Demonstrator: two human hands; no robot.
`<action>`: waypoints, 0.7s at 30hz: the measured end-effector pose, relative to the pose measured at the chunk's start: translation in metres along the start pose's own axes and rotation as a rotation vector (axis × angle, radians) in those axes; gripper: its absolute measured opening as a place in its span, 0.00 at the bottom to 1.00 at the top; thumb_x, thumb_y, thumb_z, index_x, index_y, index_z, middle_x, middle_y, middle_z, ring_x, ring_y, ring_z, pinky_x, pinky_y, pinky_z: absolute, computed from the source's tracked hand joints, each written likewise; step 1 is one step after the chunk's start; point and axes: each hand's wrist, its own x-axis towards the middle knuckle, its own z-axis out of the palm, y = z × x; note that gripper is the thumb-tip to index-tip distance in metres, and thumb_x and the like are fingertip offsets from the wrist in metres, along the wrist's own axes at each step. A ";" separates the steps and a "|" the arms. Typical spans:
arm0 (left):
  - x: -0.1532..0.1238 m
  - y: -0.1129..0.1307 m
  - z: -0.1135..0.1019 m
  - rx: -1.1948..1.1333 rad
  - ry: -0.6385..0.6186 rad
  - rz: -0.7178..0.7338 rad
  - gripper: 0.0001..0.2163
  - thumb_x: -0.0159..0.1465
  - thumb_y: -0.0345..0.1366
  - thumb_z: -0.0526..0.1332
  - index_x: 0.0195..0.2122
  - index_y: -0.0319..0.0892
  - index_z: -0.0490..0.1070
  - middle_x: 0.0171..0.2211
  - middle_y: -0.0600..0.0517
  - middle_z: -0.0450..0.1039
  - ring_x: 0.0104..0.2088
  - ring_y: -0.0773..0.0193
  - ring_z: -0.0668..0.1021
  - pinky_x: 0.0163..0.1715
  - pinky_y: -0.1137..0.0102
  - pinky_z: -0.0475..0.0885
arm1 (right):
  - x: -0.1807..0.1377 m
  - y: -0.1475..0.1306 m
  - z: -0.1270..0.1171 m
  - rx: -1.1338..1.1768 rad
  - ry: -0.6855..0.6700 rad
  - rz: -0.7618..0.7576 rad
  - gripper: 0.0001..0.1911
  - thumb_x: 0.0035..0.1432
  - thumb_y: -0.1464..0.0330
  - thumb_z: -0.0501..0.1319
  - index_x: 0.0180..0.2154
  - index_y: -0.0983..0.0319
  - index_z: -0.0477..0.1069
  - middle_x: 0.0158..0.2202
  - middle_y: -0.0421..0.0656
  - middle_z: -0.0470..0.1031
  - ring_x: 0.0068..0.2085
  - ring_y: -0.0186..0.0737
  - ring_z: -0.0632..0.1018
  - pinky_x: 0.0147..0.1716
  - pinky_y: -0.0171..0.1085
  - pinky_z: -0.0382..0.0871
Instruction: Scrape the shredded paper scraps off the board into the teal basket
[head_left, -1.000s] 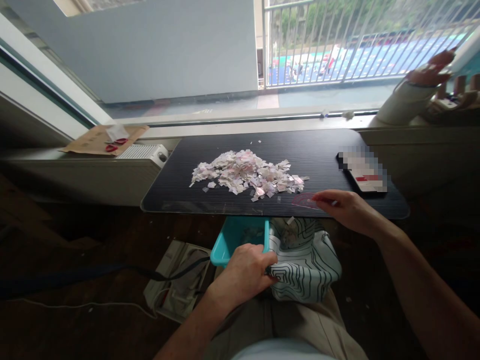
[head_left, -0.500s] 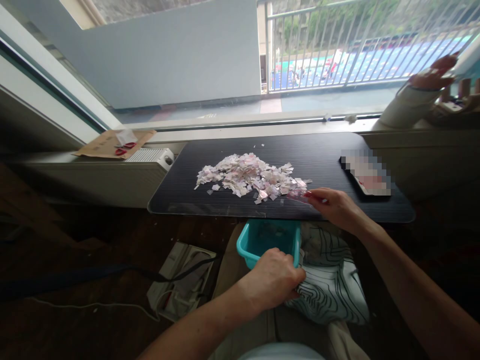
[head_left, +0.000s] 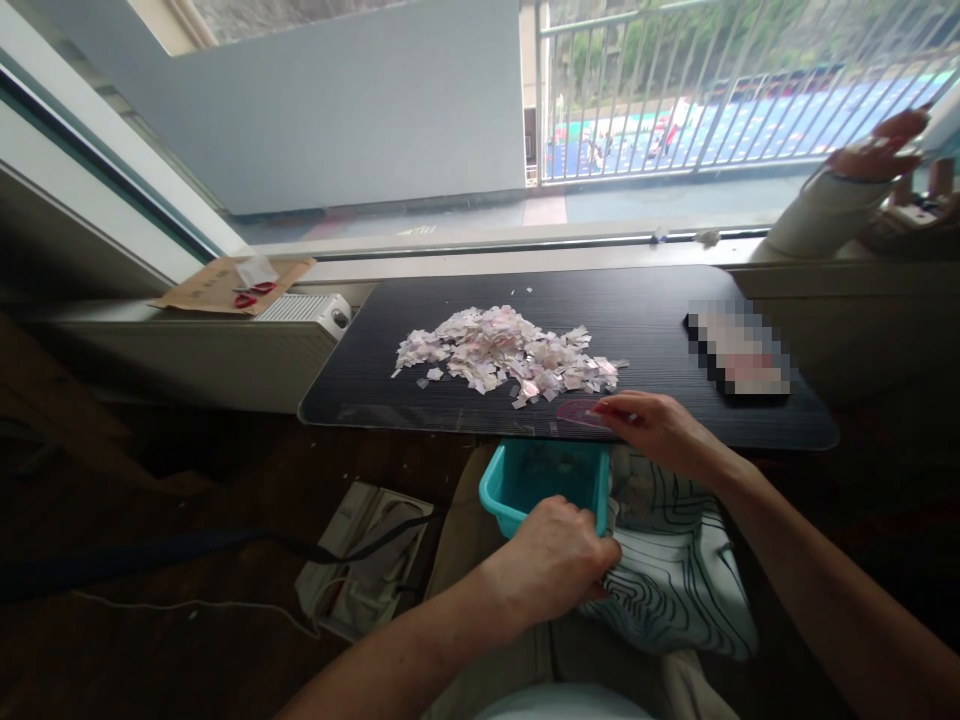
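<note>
A heap of small pink and white paper scraps (head_left: 504,358) lies in the middle of a black tabletop (head_left: 645,300). My right hand (head_left: 656,430) rests near the table's front edge, fingers closed on a thin pink see-through sheet (head_left: 581,412) that lies flat just right of the heap. Below the edge, my left hand (head_left: 559,560) grips the near rim of a teal plastic bin (head_left: 525,480) held over my lap. A white cloth with black wavy lines (head_left: 675,580) lies beside the bin.
A blurred flat object (head_left: 739,352) lies at the table's right. Another person's hand and white sleeve (head_left: 840,195) rest on the sill at far right. Cardboard with red scissors (head_left: 232,285) sits on the left ledge beside a white radiator (head_left: 307,310). Cables and an open box (head_left: 360,565) lie on the floor.
My left hand brought the teal bin rightward, under the table edge. My right hand slid the pink sheet left toward the heap, then slightly back toward the front edge.
</note>
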 end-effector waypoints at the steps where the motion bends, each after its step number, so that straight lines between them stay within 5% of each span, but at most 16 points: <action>1: 0.000 0.000 -0.001 -0.003 -0.005 -0.002 0.11 0.58 0.44 0.66 0.32 0.41 0.71 0.28 0.48 0.73 0.30 0.56 0.76 0.31 0.66 0.69 | -0.001 -0.001 0.000 0.017 -0.036 -0.005 0.15 0.59 0.61 0.55 0.37 0.60 0.78 0.32 0.42 0.79 0.28 0.35 0.75 0.28 0.31 0.66; 8: -0.002 -0.002 0.001 0.006 0.019 -0.003 0.13 0.56 0.46 0.67 0.32 0.42 0.72 0.28 0.49 0.73 0.30 0.55 0.76 0.29 0.66 0.69 | -0.005 -0.006 0.002 0.002 -0.007 0.019 0.17 0.60 0.59 0.54 0.37 0.60 0.77 0.33 0.43 0.78 0.30 0.36 0.74 0.30 0.33 0.67; 13: -0.010 -0.005 0.001 -0.027 0.008 -0.034 0.12 0.57 0.45 0.66 0.33 0.42 0.71 0.28 0.49 0.73 0.30 0.56 0.76 0.31 0.66 0.68 | -0.003 -0.016 0.007 0.057 -0.112 -0.016 0.14 0.59 0.62 0.55 0.38 0.59 0.77 0.33 0.41 0.79 0.30 0.36 0.76 0.30 0.32 0.67; 21: -0.041 -0.016 0.007 -0.110 0.064 -0.256 0.12 0.56 0.46 0.66 0.33 0.44 0.72 0.28 0.52 0.72 0.30 0.57 0.75 0.30 0.69 0.67 | 0.013 -0.007 0.013 -0.015 0.183 0.119 0.15 0.59 0.65 0.54 0.45 0.61 0.72 0.31 0.42 0.77 0.28 0.36 0.75 0.29 0.34 0.67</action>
